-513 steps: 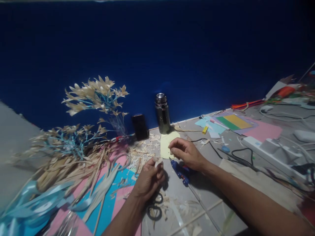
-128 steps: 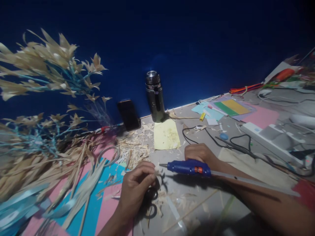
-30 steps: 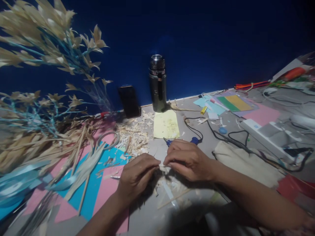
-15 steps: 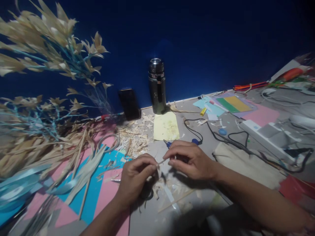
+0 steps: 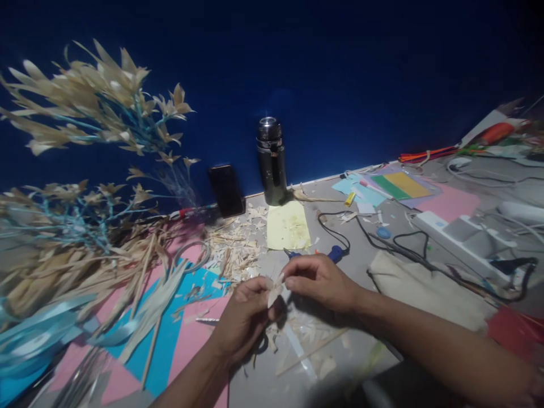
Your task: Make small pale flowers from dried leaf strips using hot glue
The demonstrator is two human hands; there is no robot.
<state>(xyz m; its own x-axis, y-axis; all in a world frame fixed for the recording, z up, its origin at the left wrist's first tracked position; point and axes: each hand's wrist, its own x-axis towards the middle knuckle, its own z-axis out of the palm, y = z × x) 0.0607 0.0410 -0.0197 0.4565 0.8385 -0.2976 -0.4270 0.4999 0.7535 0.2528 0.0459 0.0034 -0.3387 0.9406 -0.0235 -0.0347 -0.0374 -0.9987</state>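
My left hand [image 5: 244,317] is closed in a pinch on a small pale leaf piece [image 5: 274,290] held just above the grey table [image 5: 323,391]. My right hand [image 5: 321,280] meets it from the right, thumb and forefinger pinched on the same piece. A blue glue gun [image 5: 334,255] lies on the table just behind my right hand, its black cord looping away. Black scissors [image 5: 259,343] lie partly hidden under my left hand.
Dried leaf branches on blue stems [image 5: 97,113] rise at the left over a pile of straw strips [image 5: 76,272]. Pink and blue paper sheets [image 5: 170,334], a yellow pad [image 5: 288,226], a dark flask [image 5: 271,161], a phone [image 5: 226,190] and a white power strip [image 5: 463,232] stand around.
Since 4.3 s ago my right hand put the glue gun down behind it. Within the last second both hands stay pinched on the leaf piece, lifted slightly.
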